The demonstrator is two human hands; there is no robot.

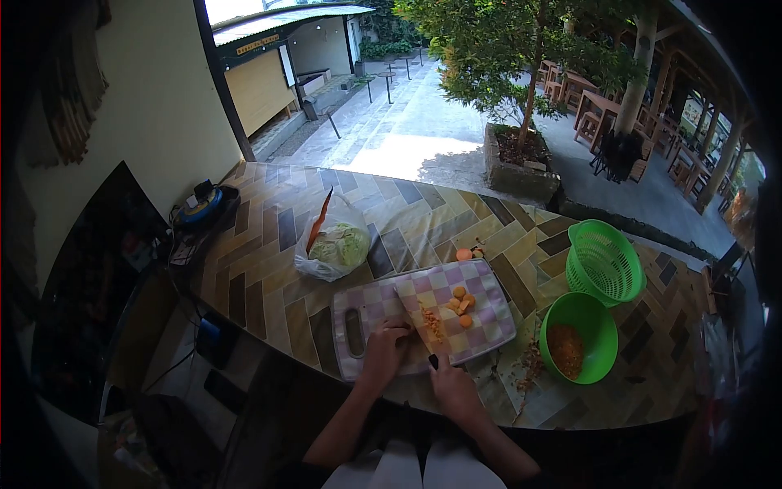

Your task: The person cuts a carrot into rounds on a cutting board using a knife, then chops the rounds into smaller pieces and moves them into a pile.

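A checkered pink-and-white cutting board point(485, 346) lies before me, with a handle slot at its left end. My right hand point(458, 393) grips the black handle of a knife point(434, 361), whose blade points away across the board. Left of the blade, my left hand point(386, 350) rests on the board, fingers bent together; whatever lies under them is hidden. Finely chopped carrot point(432, 324) sits along the blade's right side. Farther right are several thicker carrot pieces point(460, 303). Right of the board, a green bowl point(601, 359) holds small orange bits.
A green colander point(607, 265) stands behind the bowl. Beyond the board, a plastic bag point(314, 265) holds cut cabbage point(340, 244) and a long orange-red piece point(320, 222). Carrot ends point(464, 254) lie at the board's far edge; dry scraps point(529, 367) lie near the bowl.
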